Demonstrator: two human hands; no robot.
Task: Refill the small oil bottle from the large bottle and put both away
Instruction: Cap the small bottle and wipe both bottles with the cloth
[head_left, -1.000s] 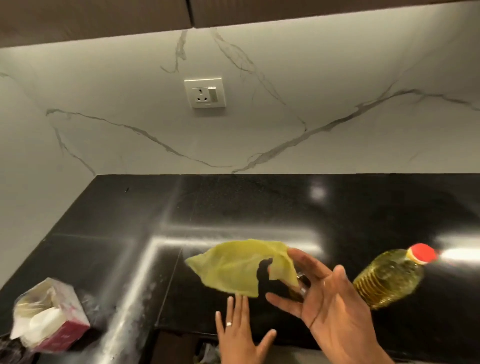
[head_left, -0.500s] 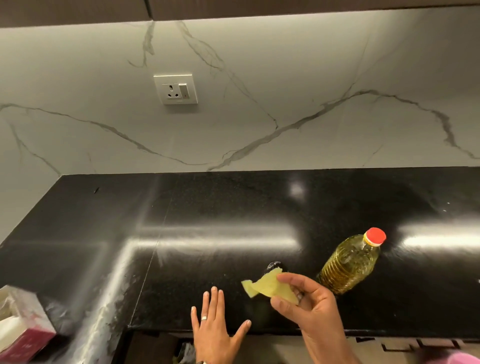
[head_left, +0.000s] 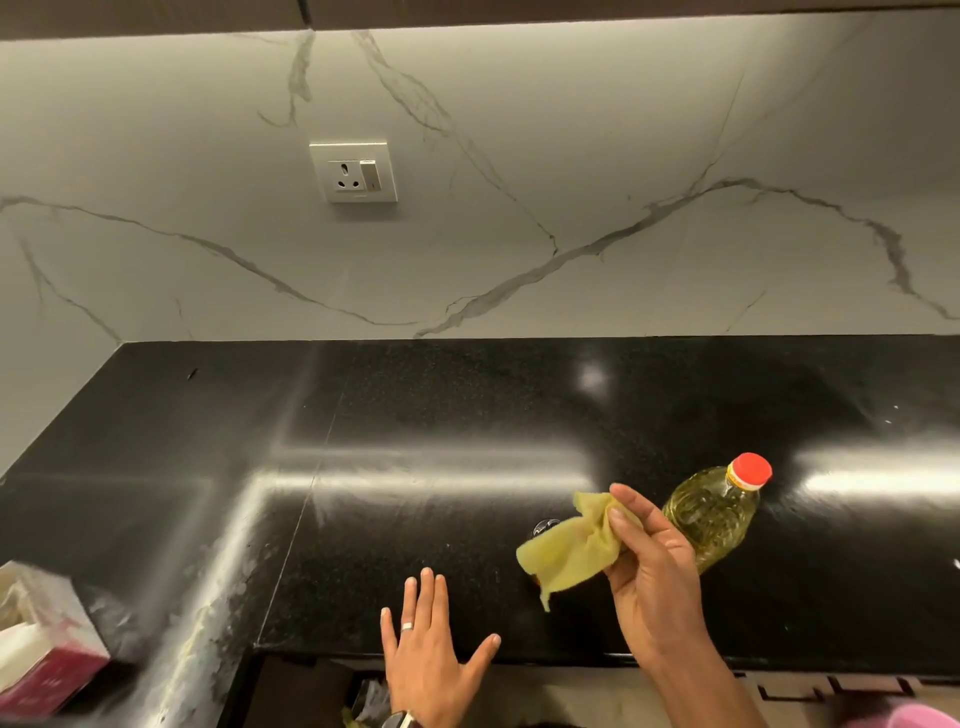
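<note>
A clear plastic oil bottle (head_left: 714, 517) with a red cap stands on the black counter (head_left: 415, 441), filled with yellow oil. My right hand (head_left: 649, 566) is just left of it and pinches a crumpled yellow cloth (head_left: 569, 551). Behind the cloth a small dark round top (head_left: 544, 528) shows, probably the small bottle, mostly hidden. My left hand (head_left: 426, 654) lies flat with spread fingers on the counter's front edge; it wears a ring and a watch.
A tissue box (head_left: 41, 639) in pink and white sits at the counter's left front corner. A wall socket (head_left: 354, 170) is on the marble backsplash. An open drawer or dark space lies below the counter edge.
The cloth went from spread out to bunched in my right hand. The view shifted right and then back a little; the left hand stayed flat on the counter edge.
</note>
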